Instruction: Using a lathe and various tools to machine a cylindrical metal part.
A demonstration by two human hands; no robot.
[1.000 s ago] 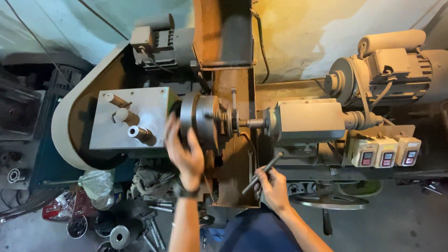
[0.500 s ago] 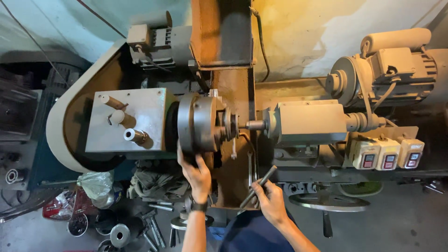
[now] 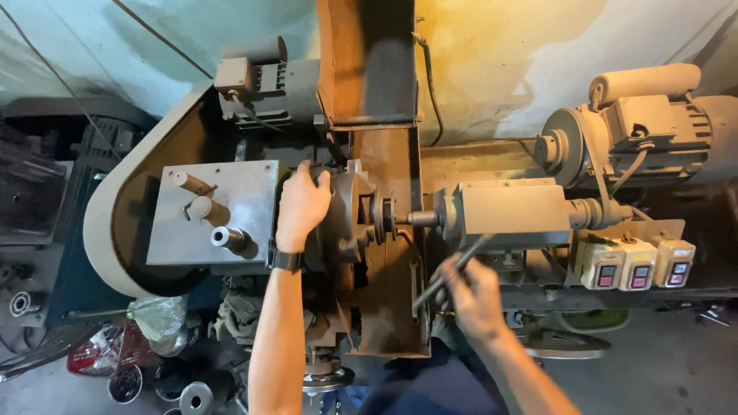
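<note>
left hand: we see our left hand [image 3: 301, 206] laid over the top of the round chuck [image 3: 344, 219] of the lathe, fingers curled onto its upper rim and clamped on it; a dark watch [image 3: 285, 260] sits on that wrist.
right hand: our right hand [image 3: 475, 296] is closed around a slim metal rod [image 3: 453, 269], which slants up and to the right toward the grey tailstock block [image 3: 511, 211].
hands together: the two are well apart, the left on the chuck, the right lower and to the right, in front of the machine bed.
chuck: it sits mid-frame, just right of the grey headstock plate [image 3: 238, 192] with its three stubby levers, and faces a short spindle nose [image 3: 421, 218] that points at it from the tailstock.
rod: its upper tip lies just beside the lower edge of the tailstock block; we cannot tell if it touches.
around: three pale switch boxes [image 3: 636, 263] with red and dark buttons hang at the right; a beige motor [image 3: 653, 127] stands above them; a clear plastic bag [image 3: 157, 317] and round metal parts lie on the floor at lower left.
</note>
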